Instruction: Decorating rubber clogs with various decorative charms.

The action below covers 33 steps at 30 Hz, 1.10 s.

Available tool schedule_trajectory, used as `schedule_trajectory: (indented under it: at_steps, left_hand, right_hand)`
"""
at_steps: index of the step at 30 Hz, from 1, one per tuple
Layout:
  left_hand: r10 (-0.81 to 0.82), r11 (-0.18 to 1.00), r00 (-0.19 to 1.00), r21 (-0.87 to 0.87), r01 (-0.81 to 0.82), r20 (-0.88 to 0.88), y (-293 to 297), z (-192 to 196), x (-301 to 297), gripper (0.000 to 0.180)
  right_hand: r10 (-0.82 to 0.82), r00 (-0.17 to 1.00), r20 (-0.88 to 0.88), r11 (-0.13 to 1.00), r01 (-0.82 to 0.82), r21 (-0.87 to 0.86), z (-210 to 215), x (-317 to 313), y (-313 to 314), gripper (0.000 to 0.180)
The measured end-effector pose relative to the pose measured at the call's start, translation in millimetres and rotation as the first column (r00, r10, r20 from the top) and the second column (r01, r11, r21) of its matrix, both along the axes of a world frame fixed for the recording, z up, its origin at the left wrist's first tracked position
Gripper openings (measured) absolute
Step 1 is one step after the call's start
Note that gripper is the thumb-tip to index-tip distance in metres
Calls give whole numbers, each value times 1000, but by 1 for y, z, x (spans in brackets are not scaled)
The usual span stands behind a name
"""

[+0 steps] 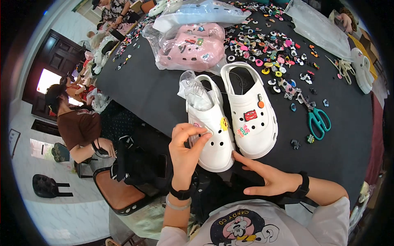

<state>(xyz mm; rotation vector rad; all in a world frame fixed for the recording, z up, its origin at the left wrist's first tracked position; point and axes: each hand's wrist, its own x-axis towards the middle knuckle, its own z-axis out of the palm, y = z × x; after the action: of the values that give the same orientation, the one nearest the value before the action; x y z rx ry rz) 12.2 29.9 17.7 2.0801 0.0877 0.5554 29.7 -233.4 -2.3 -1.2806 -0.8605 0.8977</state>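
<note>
Two white clogs stand side by side on a black table, toes toward me. The left clog (217, 153) has crumpled wrapping stuffed in its opening, a yellow flower charm (223, 124) and a pink charm partly covered by my fingers. My left hand (184, 149) is closed over its upper, thumb and forefinger pinched together; whatever they hold, if anything, is too small to make out. My right hand (273, 179) lies open, its forefinger at the side of the left clog's toe. On the right clog (262, 139) sit a red car charm (250, 115), an orange round charm and a lettered charm.
Loose charms (262, 45) cover the far table (344, 131). Teal-handled scissors (318, 123) lie to the right. Bagged pink clogs (191, 51) and a bagged blue pair (205, 12) sit behind. Another white clog (362, 71) is far right. A person (78, 123) stands left, near a chair (119, 190).
</note>
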Motion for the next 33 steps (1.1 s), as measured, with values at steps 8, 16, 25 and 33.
schedule_trajectory:
  at_steps: [8,16,25,33]
  left_hand:
    - [-265,920,959,273,281,-97,37,32,40,77]
    - [-411,782,885,416,465,-217,41,50,62,77]
    - [-449,667,780,417,617,-436,39,57,80,51]
    - [-432,852,857,184,490,-282,49,46,53,62]
  right_hand:
    - [6,1000,12,1000,-7,19,-3,1,1,92]
    - [0,1000,21,1000,0,21,-3,3,0,90]
    - [-14,999,33,1000,13,21,-5,2,3,90]
    - [-10,999,36,1000,10,14,-5,0,1,89]
